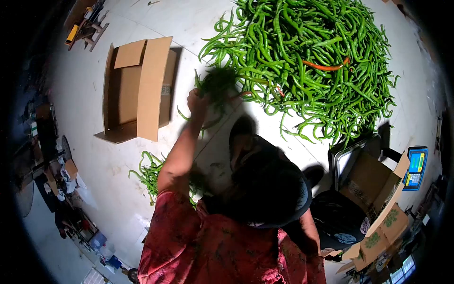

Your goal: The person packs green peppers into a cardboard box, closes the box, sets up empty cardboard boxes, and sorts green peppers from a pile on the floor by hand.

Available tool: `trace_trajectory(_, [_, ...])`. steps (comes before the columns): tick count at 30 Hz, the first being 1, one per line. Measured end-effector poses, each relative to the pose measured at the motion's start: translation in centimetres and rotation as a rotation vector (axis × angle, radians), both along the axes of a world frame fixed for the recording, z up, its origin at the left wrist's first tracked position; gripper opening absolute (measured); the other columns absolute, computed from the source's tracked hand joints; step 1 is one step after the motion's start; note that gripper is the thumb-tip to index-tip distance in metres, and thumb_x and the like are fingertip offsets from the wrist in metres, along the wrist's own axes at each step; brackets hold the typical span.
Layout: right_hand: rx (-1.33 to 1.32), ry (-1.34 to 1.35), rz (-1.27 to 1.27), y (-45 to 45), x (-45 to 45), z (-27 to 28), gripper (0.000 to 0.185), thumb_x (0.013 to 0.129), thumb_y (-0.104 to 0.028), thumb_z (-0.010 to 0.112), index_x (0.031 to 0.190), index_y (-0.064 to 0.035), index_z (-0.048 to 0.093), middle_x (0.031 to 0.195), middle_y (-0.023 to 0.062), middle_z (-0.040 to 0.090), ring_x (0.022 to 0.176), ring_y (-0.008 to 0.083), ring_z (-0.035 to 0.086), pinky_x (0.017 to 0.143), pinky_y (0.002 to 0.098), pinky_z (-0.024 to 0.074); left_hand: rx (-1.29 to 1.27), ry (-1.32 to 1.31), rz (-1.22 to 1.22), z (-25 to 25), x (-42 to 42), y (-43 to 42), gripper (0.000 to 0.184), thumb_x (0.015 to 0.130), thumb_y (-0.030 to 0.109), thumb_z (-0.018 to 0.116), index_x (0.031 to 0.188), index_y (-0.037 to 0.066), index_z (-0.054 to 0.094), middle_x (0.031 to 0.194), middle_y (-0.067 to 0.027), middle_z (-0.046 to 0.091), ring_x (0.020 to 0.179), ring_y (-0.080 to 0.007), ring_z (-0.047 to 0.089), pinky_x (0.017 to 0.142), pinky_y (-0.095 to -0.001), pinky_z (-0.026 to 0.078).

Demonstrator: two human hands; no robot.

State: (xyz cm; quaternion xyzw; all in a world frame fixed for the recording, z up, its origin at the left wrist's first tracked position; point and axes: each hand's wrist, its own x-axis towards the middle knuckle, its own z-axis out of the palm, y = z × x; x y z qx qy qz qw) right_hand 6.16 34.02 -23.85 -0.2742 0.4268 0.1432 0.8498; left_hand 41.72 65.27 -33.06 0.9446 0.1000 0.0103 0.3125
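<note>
My left hand (197, 101) is stretched forward above the floor, its fingers closed on a green chili pepper (197, 81) that sticks up past them. Just right of it begins a large heap of long green chili peppers (312, 61), and a few loose ones lie in the shadow below the hand. One red-orange chili (326, 67) shows in the heap. Part of my right forearm (309, 232) is visible beside my dark trousers, while the right hand itself is hidden behind my leg.
An open cardboard box (153, 90) lies left of my hand. A smaller pile of green chilies (147, 173) is below my left arm. At right, another open box (369, 180) stands beside a blue digital scale display (416, 168). A small wooden stool (87, 31) is at upper left.
</note>
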Motion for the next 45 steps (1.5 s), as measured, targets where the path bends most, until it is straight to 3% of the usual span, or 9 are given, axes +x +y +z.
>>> trace_trajectory(4, [-0.651,-0.327,0.344,0.2,-3.1,-5.3,0.023,0.089,0.008,0.055,0.11,0.006,0.063,0.103,0.0067,0.065,0.092,0.0136,0.06,0.083,0.0218,0.0447,0.307,0.25,0.117,-1.4,0.3,-2.4,0.063,0.063,0.043,0.082,0.106,0.003,0.062,0.106,-0.0172,0.066,0.095,-0.0328,0.064,0.085,-0.0453,0.05])
trace_trajectory(10, [-0.734,-0.049,0.495,0.7,2.7,3.9,0.02,0.09,0.001,0.06,0.109,0.0006,0.065,0.087,0.0008,0.068,0.076,0.0106,0.06,0.073,0.0226,0.0478,-0.256,0.36,0.11,-6.9,0.3,-0.6,0.068,0.062,0.039,0.084,0.114,0.001,0.063,0.106,-0.0132,0.067,0.095,-0.028,0.065,0.082,-0.038,0.052])
trace_trajectory(13, [-0.647,-0.019,0.425,0.5,1.8,1.4,0.02,0.091,-0.002,0.059,0.109,0.0005,0.065,0.087,0.0014,0.067,0.077,0.0093,0.059,0.073,0.0234,0.0478,-1.036,0.341,0.315,-7.5,-1.2,-0.8,0.06,0.068,0.027,0.082,0.117,-0.001,0.062,0.106,-0.009,0.067,0.09,-0.0208,0.064,0.078,-0.0333,0.052])
trace_trajectory(27, [-0.65,-0.089,0.381,0.4,14.0,6.7,0.041,0.093,-0.022,0.064,0.126,0.0008,0.055,0.105,0.0044,0.061,0.095,0.0133,0.054,0.087,0.0264,0.0426,-0.158,0.177,-0.695,0.3,-9.6,-13.9,0.027,0.084,0.01,0.061,0.11,0.003,0.062,0.101,-0.0113,0.066,0.089,-0.0244,0.063,0.078,-0.0347,0.05])
trace_trajectory(33, [-0.499,0.079,0.06,2.1,19.1,4.4,0.06,0.09,-0.039,0.067,0.132,-0.0004,0.047,0.113,0.0086,0.06,0.098,0.0186,0.057,0.082,0.0308,0.0482,-0.627,0.158,-1.003,3.5,-13.9,-18.5,0.067,0.079,0.015,0.065,0.138,-0.003,0.041,0.124,-0.0208,0.055,0.088,-0.0258,0.064,0.092,-0.0359,0.048])
trace_trajectory(35, [-0.372,0.057,-0.107,1.2,17.8,1.3,0.045,0.094,-0.034,0.063,0.123,-0.0004,0.053,0.103,0.0069,0.063,0.086,0.0154,0.058,0.075,0.0281,0.0485,-0.702,0.306,-1.016,9.7,-12.4,-17.7,0.049,0.079,0.016,0.061,0.126,0.002,0.052,0.113,-0.024,0.056,0.107,-0.0377,0.054,0.087,-0.0397,0.047])
trace_trajectory(37, [-0.402,0.144,-0.103,0.5,16.9,1.9,0.032,0.094,-0.031,0.063,0.11,-0.0034,0.059,0.087,0.0028,0.065,0.068,0.0132,0.057,0.063,0.0272,0.0477,-0.724,0.397,-0.874,9.2,-11.5,-16.0,0.045,0.084,0.016,0.061,0.126,0.002,0.053,0.107,-0.0205,0.062,0.083,-0.0279,0.061,0.081,-0.0346,0.051])
trace_trajectory(41, [-0.584,0.15,-0.113,-0.4,14.7,1.6,0.012,0.088,-0.014,0.071,0.091,-0.0108,0.06,0.066,-0.005,0.05,0.054,0.0061,0.043,0.051,0.0217,0.0377,-0.072,-0.056,-0.502,-2.1,-7.8,-11.2,0.021,0.085,0.011,0.063,0.104,0.005,0.066,0.09,-0.0117,0.069,0.063,-0.0202,0.064,0.06,-0.0323,0.053])
trace_trajectory(45, [-0.589,0.098,-0.08,-1.1,12.8,-0.2,0.009,0.088,-0.014,0.07,0.09,-0.0098,0.062,0.066,-0.0066,0.05,0.05,0.0035,0.04,0.045,0.0206,0.0317,-0.299,0.176,-0.155,-9.7,-3.0,-5.7,0.032,0.082,0.014,0.064,0.112,0.004,0.062,0.094,-0.0144,0.069,0.07,-0.0262,0.065,0.061,-0.0371,0.053])
